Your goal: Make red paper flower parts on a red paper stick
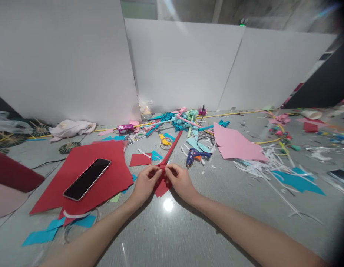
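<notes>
Between my hands, just above the grey floor, is a red folded paper piece (pixel 162 188) with a long thin red paper stem (pixel 174 145) pointing away from me. My left hand (pixel 146 182) pinches its left edge near the join, thumb and forefinger together. Opposite it, my right hand (pixel 181 181) pinches the right edge with thumb and forefinger. The fingers hide part of the fold. A blue glue gun (pixel 192 156) lies a little beyond my right hand. Left of the stem rest a small red paper piece (pixel 140 159) and a roll of clear tape (pixel 165 143).
Large red paper sheets (pixel 113 176) bear a black phone (pixel 87 180) at the left. A pink sheet (pixel 235 142) and white paper strips (pixel 258 167) lie to the right. Blue and pink paper flowers (pixel 183 120) are heaped near the white panels (pixel 183 63). A yellow cable (pixel 233 114) crosses behind.
</notes>
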A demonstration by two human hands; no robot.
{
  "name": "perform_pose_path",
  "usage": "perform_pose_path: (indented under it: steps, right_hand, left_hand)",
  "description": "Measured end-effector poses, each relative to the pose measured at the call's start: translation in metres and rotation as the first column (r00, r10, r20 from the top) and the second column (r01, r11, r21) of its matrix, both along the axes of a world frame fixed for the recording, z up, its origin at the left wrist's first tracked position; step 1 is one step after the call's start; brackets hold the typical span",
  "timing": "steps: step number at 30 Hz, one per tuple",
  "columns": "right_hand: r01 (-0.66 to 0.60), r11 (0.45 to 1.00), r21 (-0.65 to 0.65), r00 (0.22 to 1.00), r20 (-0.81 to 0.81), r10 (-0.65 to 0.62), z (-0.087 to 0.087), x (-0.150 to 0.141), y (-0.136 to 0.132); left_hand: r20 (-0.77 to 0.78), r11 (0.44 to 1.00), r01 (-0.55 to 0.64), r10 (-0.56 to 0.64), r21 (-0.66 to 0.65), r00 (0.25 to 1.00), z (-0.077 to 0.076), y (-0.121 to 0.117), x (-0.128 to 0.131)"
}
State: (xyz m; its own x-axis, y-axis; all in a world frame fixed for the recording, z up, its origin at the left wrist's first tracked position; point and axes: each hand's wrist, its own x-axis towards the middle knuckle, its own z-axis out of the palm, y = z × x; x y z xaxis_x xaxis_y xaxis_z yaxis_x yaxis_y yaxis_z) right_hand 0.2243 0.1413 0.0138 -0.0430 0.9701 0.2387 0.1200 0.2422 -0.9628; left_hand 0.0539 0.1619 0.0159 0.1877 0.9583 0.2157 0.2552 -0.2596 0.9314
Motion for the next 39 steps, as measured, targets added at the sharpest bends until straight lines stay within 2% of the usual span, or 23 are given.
perform_pose_path:
  steps: [3,5,9,13,18,22,39]
  right_hand:
    - [-0.025,1.000,-0.014,1.000,-0.018,0.024,0.000,0.000,0.000]
    - [-0.025,1.000,0.015,1.000,0.013,0.025,0.001,-0.001,-0.001]
    - [-0.022,0.986,0.164,0.979,0.202,-0.011,0.006,-0.003,-0.006]
    - [-0.035,0.949,0.314,0.870,0.476,-0.125,0.010,-0.005,-0.014]
    - [-0.007,0.941,0.339,0.698,0.675,-0.238,0.006,-0.009,-0.018]
    - [0.033,0.944,0.328,0.651,0.709,-0.270,0.001,-0.008,-0.015]
    - [0.041,0.946,0.321,0.620,0.735,-0.276,-0.007,-0.005,-0.011]
  left_hand:
    - [0.066,0.998,-0.020,0.023,-0.055,0.998,0.000,0.000,0.000]
    - [0.152,0.994,-0.069,0.082,-0.089,0.985,-0.002,0.001,-0.001]
    - [0.347,0.974,-0.140,0.195,-0.178,0.917,-0.008,0.006,-0.003]
    - [0.405,0.968,-0.145,0.220,-0.207,0.887,-0.010,0.008,-0.004]
    - [0.414,0.964,-0.155,0.234,-0.215,0.880,-0.009,0.007,-0.003]
    - [0.409,0.966,-0.154,0.228,-0.207,0.884,-0.011,0.007,-0.004]
    - [0.427,0.968,-0.127,0.211,-0.218,0.879,-0.011,0.007,-0.005]
